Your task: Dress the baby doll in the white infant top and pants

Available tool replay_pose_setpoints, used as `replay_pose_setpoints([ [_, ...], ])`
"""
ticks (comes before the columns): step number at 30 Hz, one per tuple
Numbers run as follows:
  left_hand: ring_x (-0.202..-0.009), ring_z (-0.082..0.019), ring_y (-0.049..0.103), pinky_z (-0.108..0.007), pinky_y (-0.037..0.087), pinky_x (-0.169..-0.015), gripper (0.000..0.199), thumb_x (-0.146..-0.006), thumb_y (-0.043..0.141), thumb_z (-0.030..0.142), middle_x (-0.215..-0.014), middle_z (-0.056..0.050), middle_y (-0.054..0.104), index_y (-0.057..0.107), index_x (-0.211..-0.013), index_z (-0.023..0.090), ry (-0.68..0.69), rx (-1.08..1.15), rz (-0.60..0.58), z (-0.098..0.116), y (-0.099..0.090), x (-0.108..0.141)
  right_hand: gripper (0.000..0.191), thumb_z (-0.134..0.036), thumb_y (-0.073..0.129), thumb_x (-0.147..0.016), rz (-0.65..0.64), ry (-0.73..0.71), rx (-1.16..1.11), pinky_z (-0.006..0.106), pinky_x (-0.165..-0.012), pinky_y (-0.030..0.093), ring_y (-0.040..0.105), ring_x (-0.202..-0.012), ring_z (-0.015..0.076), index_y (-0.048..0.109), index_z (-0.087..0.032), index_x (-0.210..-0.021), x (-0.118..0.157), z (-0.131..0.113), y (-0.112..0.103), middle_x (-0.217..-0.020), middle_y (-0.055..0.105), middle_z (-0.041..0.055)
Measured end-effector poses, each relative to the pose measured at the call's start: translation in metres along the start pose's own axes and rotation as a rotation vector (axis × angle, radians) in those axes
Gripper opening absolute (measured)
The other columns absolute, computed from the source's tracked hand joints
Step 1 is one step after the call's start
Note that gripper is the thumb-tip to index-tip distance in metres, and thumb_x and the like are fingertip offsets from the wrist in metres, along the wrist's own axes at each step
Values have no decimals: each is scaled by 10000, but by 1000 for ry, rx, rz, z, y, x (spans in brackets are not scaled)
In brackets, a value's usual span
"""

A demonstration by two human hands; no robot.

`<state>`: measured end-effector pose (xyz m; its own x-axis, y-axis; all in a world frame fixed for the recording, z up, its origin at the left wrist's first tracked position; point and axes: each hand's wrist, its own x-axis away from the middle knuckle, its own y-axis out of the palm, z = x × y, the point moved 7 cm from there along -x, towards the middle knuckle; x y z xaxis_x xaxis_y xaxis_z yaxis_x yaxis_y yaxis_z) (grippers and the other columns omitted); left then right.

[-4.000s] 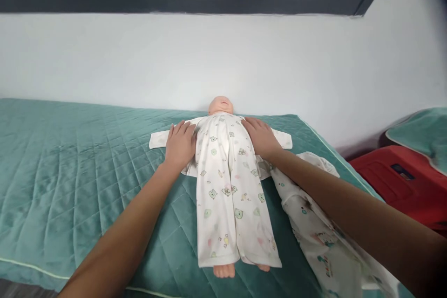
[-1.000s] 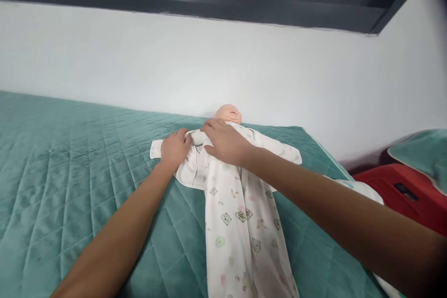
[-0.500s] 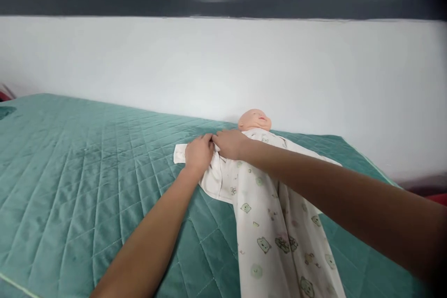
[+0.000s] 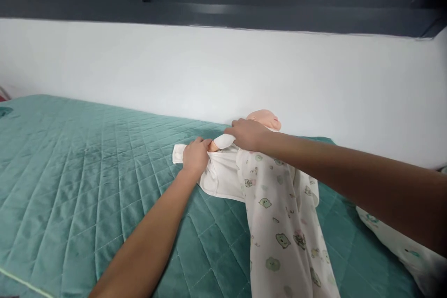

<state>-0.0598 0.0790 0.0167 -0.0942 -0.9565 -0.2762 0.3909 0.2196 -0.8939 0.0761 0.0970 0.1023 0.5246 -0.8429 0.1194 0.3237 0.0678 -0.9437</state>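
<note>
A baby doll lies on its back near the wall, with its head (image 4: 264, 118) partly behind my right hand. Long white baby clothes (image 4: 275, 223) printed with green animals cover its body and hang toward me. My left hand (image 4: 196, 156) is closed around the end of the doll's arm (image 4: 213, 146), a bit of which shows beside my thumb. A white sleeve (image 4: 224, 141) covers that arm, and my right hand (image 4: 247, 134) grips its upper part. Under my left hand a flat white sleeve (image 4: 178, 153) sticks out, its cuff lying on the quilt.
A green quilted cover (image 4: 115, 163) spreads beneath everything. Behind it rises a white wall (image 4: 139, 70), with a dark window frame (image 4: 279, 14) and bars above. White printed cloth (image 4: 401, 242) lies at the right, below my forearm.
My right hand has moved right and slightly up, away from my left hand. Between them, the white sleeve and part of the doll's arm now show. The view has shifted a little.
</note>
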Motion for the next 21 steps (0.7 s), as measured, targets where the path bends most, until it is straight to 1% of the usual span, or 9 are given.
replay_pose_setpoints([
  [4,-1076,-276,589,-376,452,-864,374,-899,429,117,-1099,-81,672,649,-1162,266,24,-39,-42,0,3,2,332,-170,534,-852,19,11,2,350,-717,416,591,-1004,288,638,-246,-1158,5,5,-3,-1097,623,115],
  [8,-1095,-273,587,-386,449,-882,329,-896,450,119,-1139,-80,670,616,-1151,243,47,-42,-88,1,4,3,347,-158,502,-867,28,-4,-3,347,-718,410,590,-1008,287,632,-247,-1176,5,3,-2,-1091,622,113],
  [11,-1113,-265,591,-372,455,-866,308,-901,452,127,-1158,-88,669,589,-1157,229,10,-31,-78,0,3,3,342,-169,511,-864,24,5,-18,339,-724,412,589,-1004,277,627,-241,-1177,1,0,3,-1095,622,111],
  [15,-1091,-269,604,-374,454,-854,260,-952,435,213,-1161,-103,669,570,-1174,228,-20,-39,-31,1,0,2,290,-211,537,-865,28,-6,-48,326,-721,419,598,-968,263,617,-218,-1143,-8,-11,14,-1109,620,116],
  [17,-1126,-282,586,-388,436,-896,271,-956,459,240,-1182,-107,663,563,-1206,225,12,-86,-9,5,-2,2,239,-243,539,-875,41,-33,-62,322,-719,424,609,-938,254,620,-208,-1097,-11,-18,17,-1089,625,113],
  [19,-1163,-290,566,-399,416,-933,347,-956,501,298,-1226,-110,648,523,-1294,225,83,-115,-9,10,-2,3,197,-300,545,-887,40,-71,-99,323,-738,437,618,-935,253,629,-203,-1037,-13,-23,20,-1060,634,107],
  [21,-1159,-284,570,-396,411,-937,417,-955,522,351,-1244,-107,639,485,-1352,230,141,-125,-24,13,-1,4,222,-346,560,-887,21,-116,-177,331,-782,456,624,-959,253,633,-207,-1044,-13,-22,22,-1070,643,101],
])
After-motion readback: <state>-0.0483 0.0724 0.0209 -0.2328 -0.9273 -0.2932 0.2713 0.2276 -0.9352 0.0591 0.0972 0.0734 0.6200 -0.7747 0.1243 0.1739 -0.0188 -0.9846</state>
